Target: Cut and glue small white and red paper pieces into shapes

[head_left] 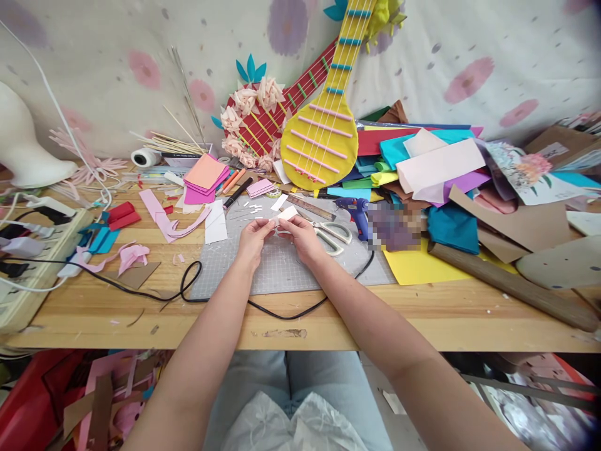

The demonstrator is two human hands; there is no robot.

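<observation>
My left hand (253, 243) and my right hand (303, 237) are close together over a grey cutting mat (277, 280), fingers pinched. A small white piece of paper or foam (288, 213) stands up from the fingertips of my right hand. Whatever the left fingertips pinch is mostly hidden and too small to name. Just right of my right hand lie scissors with pale handles (332, 238). Tiny white cut strips (255, 208) are scattered beyond my hands. A larger white sheet (216, 222) rests at the mat's left edge.
A blue glue gun (359, 216) stands to the right, its black cable (291, 316) looping across the front. Two toy string instruments, one yellow (322, 141) and one red (263, 119), lean at the back. Coloured sheets (436, 163) pile up right; a power strip (44, 269) sits left.
</observation>
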